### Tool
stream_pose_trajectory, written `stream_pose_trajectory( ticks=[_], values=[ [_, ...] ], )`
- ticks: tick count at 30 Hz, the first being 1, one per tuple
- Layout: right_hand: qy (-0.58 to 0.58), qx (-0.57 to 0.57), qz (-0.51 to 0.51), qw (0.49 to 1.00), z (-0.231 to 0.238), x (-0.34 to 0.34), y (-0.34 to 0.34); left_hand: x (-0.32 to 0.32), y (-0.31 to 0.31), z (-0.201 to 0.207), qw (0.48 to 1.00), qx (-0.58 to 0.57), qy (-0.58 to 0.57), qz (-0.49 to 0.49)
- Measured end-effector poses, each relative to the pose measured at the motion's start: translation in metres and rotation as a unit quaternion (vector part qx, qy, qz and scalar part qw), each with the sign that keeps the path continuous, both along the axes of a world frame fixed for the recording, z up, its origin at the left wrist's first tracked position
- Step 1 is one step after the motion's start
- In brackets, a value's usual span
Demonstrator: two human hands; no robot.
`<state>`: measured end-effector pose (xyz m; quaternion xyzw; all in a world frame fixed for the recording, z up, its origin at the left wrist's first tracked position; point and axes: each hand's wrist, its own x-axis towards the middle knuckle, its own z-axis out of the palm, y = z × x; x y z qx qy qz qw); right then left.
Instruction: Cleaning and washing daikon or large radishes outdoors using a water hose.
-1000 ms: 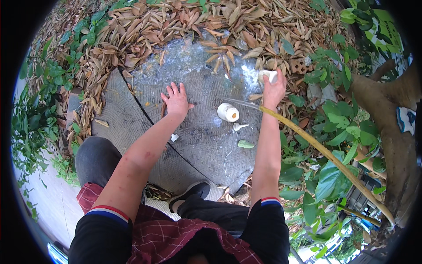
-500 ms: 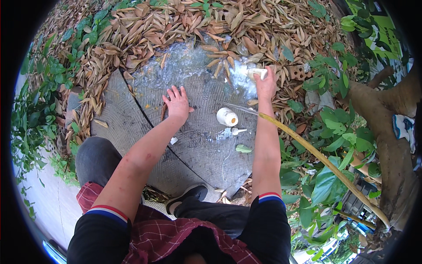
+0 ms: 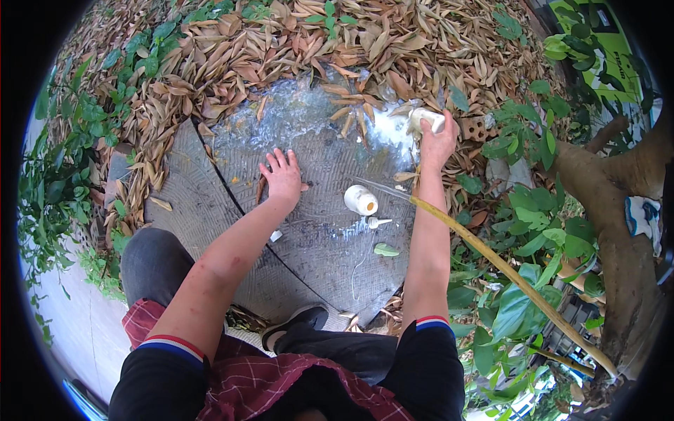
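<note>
My right hand is wrapped round a small white bottle, held tilted at the far right of a ridged grey slab. Beside the bottle spreads a bright white puddle; whether liquid is running out of it I cannot tell. With fingers spread, my left hand rests on or just over the slab and holds nothing. Between my arms, a second white bottle lies on its side, its orange-brown mouth uncovered. Close to it is a white nozzle cap amid white smears.
A long yellowish stick slants from a tree trunk across my right forearm. Dry brown leaves cover the far ground. A holed brick sits right of my right hand. Green plants crowd the right side.
My right hand has shifted a little to the right with the bottle, and the bottle's tilt has changed. The white puddle beside it looks larger and brighter. My left hand has barely moved.
</note>
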<state>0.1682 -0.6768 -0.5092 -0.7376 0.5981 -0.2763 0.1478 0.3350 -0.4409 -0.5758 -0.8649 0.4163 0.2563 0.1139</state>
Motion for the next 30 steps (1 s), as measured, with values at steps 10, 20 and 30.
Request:
stream_pose_trajectory(
  ticks=[10, 20, 30],
  values=[
    [0.171, 0.064, 0.071, 0.981, -0.007, -0.011, 0.025, -0.002, -0.004, 0.003, 1.000, 0.001, 0.003, -0.018],
    [-0.056, -0.005, -0.097, 0.994, 0.001, -0.032, 0.079, 0.000, -0.004, -0.008, 1.000, 0.008, -0.002, 0.010],
    [0.040, 0.105, -0.136, 0.984, -0.015, -0.071, 0.148, -0.082, -0.006, 0.000, 0.918, -0.268, 0.254, -0.145]
  ],
)
